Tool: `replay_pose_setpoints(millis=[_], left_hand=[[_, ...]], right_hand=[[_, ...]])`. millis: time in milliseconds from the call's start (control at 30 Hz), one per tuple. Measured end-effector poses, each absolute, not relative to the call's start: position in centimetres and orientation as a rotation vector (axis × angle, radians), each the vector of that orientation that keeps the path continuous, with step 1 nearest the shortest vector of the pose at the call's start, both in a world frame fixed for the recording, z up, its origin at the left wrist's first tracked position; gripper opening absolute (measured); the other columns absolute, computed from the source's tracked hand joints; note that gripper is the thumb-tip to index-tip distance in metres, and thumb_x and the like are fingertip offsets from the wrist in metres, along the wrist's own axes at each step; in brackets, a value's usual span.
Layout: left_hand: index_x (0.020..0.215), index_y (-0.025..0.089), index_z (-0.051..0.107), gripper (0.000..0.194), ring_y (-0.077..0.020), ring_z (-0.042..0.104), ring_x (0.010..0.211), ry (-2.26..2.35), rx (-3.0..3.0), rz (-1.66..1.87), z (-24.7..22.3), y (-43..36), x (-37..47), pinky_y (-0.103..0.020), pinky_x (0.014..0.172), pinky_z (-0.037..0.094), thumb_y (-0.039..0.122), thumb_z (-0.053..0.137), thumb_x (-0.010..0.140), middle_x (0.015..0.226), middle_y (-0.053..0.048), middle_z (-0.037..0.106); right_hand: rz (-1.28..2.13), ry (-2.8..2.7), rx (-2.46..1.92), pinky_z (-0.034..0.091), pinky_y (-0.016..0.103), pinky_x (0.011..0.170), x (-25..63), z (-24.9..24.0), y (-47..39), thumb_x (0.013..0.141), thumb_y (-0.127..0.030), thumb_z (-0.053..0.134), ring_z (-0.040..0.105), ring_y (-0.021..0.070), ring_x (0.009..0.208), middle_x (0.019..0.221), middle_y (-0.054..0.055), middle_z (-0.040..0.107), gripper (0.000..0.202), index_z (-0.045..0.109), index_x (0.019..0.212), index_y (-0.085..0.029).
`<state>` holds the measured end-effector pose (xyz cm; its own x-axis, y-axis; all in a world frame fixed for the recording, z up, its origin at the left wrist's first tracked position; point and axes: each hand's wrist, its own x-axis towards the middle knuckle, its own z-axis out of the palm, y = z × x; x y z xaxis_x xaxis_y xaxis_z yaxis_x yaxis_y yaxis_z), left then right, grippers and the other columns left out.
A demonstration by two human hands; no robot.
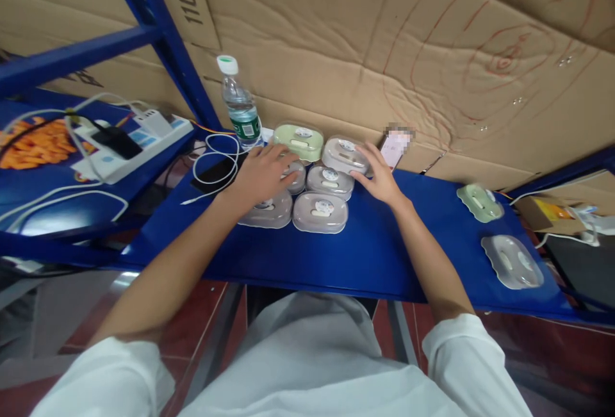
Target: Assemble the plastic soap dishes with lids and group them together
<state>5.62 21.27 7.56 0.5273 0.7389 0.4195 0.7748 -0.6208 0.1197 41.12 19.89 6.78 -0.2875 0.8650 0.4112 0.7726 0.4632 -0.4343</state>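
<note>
Several oval soap boxes with clear lids and round white labels stand grouped in rows on the blue table. My left hand (263,177), palm down with fingers spread, lies over the left side of the group. It partly hides a grey soap box (270,212) at the front left and another behind it. At the back is a green soap box (298,141), close to my left fingertips. My right hand (377,173) has its fingers apart at the right end of a grey soap box (340,157). Nearer me sit two more grey boxes, one middle (329,182), one front (321,213).
A water bottle (241,109) stands behind my left hand, near a white cable (211,181). A phone (396,147) leans against the cardboard (336,39). To the right lie a green soap box (480,203) and a grey one (512,262). A power strip (125,157) sits left.
</note>
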Motion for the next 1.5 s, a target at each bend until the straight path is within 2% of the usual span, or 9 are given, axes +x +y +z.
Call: replay_pose_setpoints(millis=[267,467,567,733,967,1067,1200,1400,1500], left_hand=[[0.147,0.022,0.066,0.046,-0.0386,0.053,0.147,-1.148,-2.715,-0.704,10.0,21.2,8.7,-0.060,0.124,0.038,0.036,0.052,0.106,0.157,-0.018,0.058],[0.159,0.025,0.052,0.065,-0.0474,0.036,0.159,-1.336,-2.623,-0.682,10.2,22.8,9.4,-0.080,0.128,0.016,0.047,0.067,0.100,0.169,-0.021,0.043],[0.159,0.027,0.051,0.068,-0.0483,0.039,0.156,-1.457,-2.605,-0.647,9.4,23.9,8.2,-0.079,0.123,0.028,0.057,0.067,0.100,0.167,-0.022,0.043],[0.153,0.023,0.056,0.063,-0.0431,0.047,0.149,-1.512,-2.619,-0.707,8.1,26.2,6.1,-0.061,0.117,0.048,0.054,0.067,0.099,0.159,-0.022,0.048],[0.147,0.017,0.059,0.053,-0.0396,0.048,0.151,-1.461,-2.640,-0.908,7.1,27.9,4.9,-0.056,0.124,0.044,0.041,0.060,0.100,0.159,-0.022,0.047],[0.147,0.017,0.058,0.054,-0.0385,0.047,0.152,-1.464,-2.642,-0.912,6.9,27.9,4.9,-0.055,0.126,0.042,0.040,0.061,0.099,0.159,-0.021,0.047],[0.149,0.016,0.058,0.055,-0.0395,0.047,0.151,-1.438,-2.658,-0.888,6.7,28.1,4.9,-0.055,0.126,0.041,0.037,0.061,0.098,0.158,-0.022,0.047],[0.154,0.014,0.053,0.061,-0.0409,0.041,0.157,-1.398,-2.721,-0.864,7.5,27.8,4.5,-0.059,0.128,0.037,0.040,0.060,0.099,0.163,-0.024,0.042],[0.157,0.019,0.050,0.061,-0.0384,0.037,0.160,-1.332,-2.725,-0.911,8.6,24.7,3.4,-0.059,0.131,0.035,0.045,0.055,0.103,0.169,-0.020,0.038]], right_hand=[[0.223,-2.087,-1.314,0.028,0.058,0.136,41.3,5.8,20.3,0.099,-0.081,0.053,0.032,0.0325,0.166,0.178,0.015,0.034,0.086,0.047,0.165,-0.025],[0.236,-2.078,-1.364,0.024,0.062,0.136,41.2,5.5,20.5,0.097,-0.085,0.051,0.021,0.0340,0.170,0.182,0.015,0.024,0.093,0.042,0.167,-0.025],[0.225,-2.067,-1.403,0.023,0.064,0.136,41.3,5.2,21.2,0.094,-0.086,0.055,0.018,0.0360,0.170,0.181,0.016,0.023,0.097,0.040,0.168,-0.025],[0.174,-2.062,-1.386,0.025,0.062,0.137,41.6,4.9,22.2,0.095,-0.086,0.053,0.026,0.0368,0.168,0.178,0.016,0.028,0.091,0.050,0.162,-0.025],[0.195,-2.025,-1.385,0.023,0.065,0.136,41.2,4.6,22.2,0.097,-0.085,0.048,0.011,0.0375,0.171,0.182,0.015,0.016,0.099,0.029,0.172,-0.024],[0.200,-2.029,-1.368,0.029,0.062,0.135,41.0,4.4,22.4,0.099,-0.084,0.044,0.020,0.0363,0.169,0.179,0.017,0.022,0.094,0.031,0.170,-0.022],[0.186,-2.061,-1.370,0.026,0.061,0.136,40.7,3.9,22.6,0.100,-0.085,0.040,0.030,0.0353,0.165,0.173,0.019,0.035,0.091,0.039,0.166,-0.022],[0.123,-2.106,-1.414,0.026,0.058,0.137,39.8,6.0,20.5,0.104,-0.078,0.038,0.023,0.0348,0.169,0.180,0.017,0.025,0.090,0.030,0.172,-0.019],[-0.062,-2.108,-1.546,0.032,0.057,0.135,42.1,8.6,15.8,0.108,-0.067,0.041,0.031,0.0351,0.166,0.181,0.013,0.027,0.078,0.033,0.172,-0.023]])
